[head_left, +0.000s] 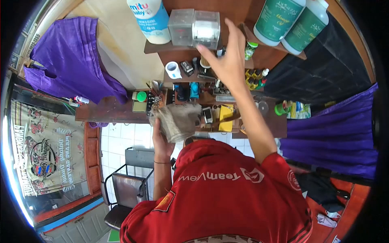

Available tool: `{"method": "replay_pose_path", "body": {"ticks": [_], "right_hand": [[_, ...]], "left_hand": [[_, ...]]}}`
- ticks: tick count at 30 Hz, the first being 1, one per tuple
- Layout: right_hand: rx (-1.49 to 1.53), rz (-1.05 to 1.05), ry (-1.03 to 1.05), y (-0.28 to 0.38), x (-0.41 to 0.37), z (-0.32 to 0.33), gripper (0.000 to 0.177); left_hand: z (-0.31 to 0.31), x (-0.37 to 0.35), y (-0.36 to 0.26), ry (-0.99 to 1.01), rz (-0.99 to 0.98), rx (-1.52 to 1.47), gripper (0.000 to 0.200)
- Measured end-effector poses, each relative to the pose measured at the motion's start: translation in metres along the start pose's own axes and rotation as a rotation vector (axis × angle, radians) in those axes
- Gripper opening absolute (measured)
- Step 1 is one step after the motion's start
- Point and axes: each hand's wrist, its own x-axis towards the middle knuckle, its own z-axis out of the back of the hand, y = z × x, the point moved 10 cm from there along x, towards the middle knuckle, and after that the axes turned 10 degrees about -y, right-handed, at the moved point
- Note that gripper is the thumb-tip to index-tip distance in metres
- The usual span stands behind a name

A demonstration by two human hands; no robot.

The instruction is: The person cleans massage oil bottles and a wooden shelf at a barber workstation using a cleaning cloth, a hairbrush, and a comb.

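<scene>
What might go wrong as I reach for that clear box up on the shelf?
1. The right hand is spread at the clear box near the shelf's front edge; a push might knock it down onto the small bottles below.
2. The cloth in the left hand hangs over the crowded counter and might snag the tools there.

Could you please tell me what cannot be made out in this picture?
Head view: the grey cloth hides most fingers of the left hand.
Head view: the right hand covers whatever lies behind it; contact with the clear box is uncertain.
Head view: the top edge cuts off the green bottles.
Head view: the shelf clutter is too small to name.
</scene>
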Motion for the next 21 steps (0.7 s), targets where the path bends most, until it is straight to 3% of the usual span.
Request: {"method": "replay_pose_path", "body": {"ticks": [2, 9, 16, 21], "right_hand": [[-0.049, 0.004, -0.003, -0.006, 0.006, -0.015, 0.097], [-0.083, -0.083, 0.082, -0.031, 0.009, -0.045, 0.092], [-0.106, -0.042, 0.051, -0.021, 0.013, -0.039, 0.088], [-0.080, -0.132, 0.069, -0.037, 0.016, -0.037, 0.084]], "left_hand": [[0.001, 0.000, -0.011, -0.012, -0.046, 0.043, 0.052], [0.003, 0.005, -0.029, 0.005, -0.098, 0.126, 0.051], [0.006, 0.004, -0.009, -0.002, -0.036, 0.119, 0.041], [-0.007, 0.000, 0.003, 0.022, -0.002, 0.171, 0.039]]}}
